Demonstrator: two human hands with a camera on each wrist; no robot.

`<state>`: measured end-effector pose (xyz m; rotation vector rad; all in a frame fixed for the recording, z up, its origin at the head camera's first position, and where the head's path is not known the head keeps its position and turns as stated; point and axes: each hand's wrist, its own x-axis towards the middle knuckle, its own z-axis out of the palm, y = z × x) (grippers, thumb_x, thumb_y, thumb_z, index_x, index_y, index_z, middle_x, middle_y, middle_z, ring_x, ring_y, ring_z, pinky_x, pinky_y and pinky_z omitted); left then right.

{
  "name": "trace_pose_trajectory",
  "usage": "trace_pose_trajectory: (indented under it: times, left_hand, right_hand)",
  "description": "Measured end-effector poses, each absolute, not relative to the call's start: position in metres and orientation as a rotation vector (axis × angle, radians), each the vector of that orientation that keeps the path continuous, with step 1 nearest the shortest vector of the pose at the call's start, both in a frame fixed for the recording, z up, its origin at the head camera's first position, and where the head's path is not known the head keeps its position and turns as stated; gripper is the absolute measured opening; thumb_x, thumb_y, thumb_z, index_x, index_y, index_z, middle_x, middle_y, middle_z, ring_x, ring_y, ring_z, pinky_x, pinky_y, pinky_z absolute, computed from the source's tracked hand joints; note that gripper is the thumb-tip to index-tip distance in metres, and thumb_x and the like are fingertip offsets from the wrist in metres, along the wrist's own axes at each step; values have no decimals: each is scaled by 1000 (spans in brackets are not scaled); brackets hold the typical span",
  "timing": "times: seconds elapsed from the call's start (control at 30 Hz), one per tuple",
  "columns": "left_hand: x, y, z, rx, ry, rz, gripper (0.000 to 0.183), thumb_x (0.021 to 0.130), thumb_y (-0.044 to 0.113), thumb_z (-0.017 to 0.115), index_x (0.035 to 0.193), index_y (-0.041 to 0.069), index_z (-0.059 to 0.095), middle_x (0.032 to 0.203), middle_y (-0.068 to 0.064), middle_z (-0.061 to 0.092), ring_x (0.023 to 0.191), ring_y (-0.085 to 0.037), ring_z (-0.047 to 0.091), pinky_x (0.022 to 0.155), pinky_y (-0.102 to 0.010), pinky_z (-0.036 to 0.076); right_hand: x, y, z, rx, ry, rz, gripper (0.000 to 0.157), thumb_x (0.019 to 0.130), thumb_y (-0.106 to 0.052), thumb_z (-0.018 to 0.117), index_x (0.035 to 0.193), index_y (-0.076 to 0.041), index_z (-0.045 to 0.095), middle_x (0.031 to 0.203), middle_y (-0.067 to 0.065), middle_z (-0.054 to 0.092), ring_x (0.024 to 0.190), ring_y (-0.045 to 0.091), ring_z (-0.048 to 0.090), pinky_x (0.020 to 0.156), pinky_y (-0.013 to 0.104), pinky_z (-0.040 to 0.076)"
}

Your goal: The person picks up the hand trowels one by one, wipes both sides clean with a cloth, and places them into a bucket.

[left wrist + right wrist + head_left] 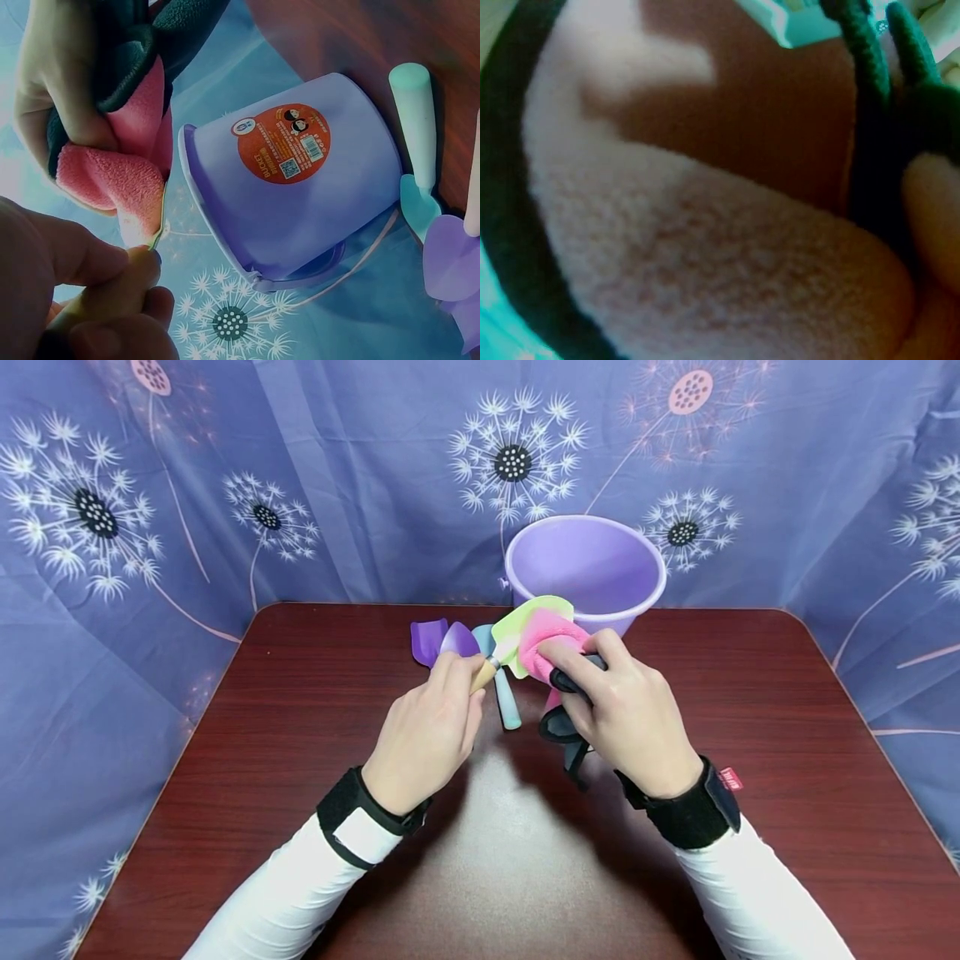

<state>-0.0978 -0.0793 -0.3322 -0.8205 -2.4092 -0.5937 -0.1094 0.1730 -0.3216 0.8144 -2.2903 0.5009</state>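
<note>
My left hand (pixel 431 722) grips the tan handle of a toy shovel (pixel 508 631) with a yellow-green blade, held up over the table. In my right hand (pixel 633 718) is a fluffy pink cloth (pixel 542 647) with dark grey trim, pressed over part of that blade. Loose dark folds of the cloth hang below the right fingers. The left wrist view shows the left thumb and fingers around the handle (pixel 124 289), close by the pink cloth (pixel 105 176). Cloth (pixel 727 262) fills most of the right wrist view, which hides the blade.
A purple bucket (pixel 654 589) stands at the table's back edge, just behind the hands. Beside the left hand lie a purple square-ended shovel (pixel 427 642), a purple rounded one (pixel 460 641) and a teal one with a pale handle (pixel 507 703). A dandelion-print curtain (pixel 390 460) surrounds the table (pixel 300 710).
</note>
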Motion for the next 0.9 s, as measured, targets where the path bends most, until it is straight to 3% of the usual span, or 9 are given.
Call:
trace_pose_trajectory:
  times: [0.2,0.4,0.63,0.9]
  left_hand:
    - [-98,-80,-333,-822,-2433,-655,30,105,12,63,131,1,55,102,-11,55,57,-22,58,47,-38,49]
    - [-99,-80,-333,-807,-2456,-683,32,104,11,64,133,1,54,108,-12,57,60,-23,62,49,-39,52]
    - [-102,-82,-332,-762,-2451,-747,27,103,10,66,126,1,55,104,-11,58,56,-20,58,47,-36,48]
    - [-109,-87,-332,-697,-2456,-787,29,103,10,66,128,-1,57,107,-12,61,57,-25,59,51,-41,51]
  right_hand:
    - [-107,171,-322,854,-2289,497,38,96,-9,68,133,-20,70,100,11,54,60,23,52,49,43,49]
    - [-106,168,-322,892,-2276,505,38,95,-7,67,131,-19,70,100,11,55,59,22,49,47,39,46]
    - [-102,168,-319,957,-2304,499,42,89,-5,65,128,-21,71,102,8,56,60,19,49,47,37,44]
    - [-99,176,-307,972,-2260,532,40,90,-9,65,127,-20,73,104,10,59,58,17,49,47,36,43]
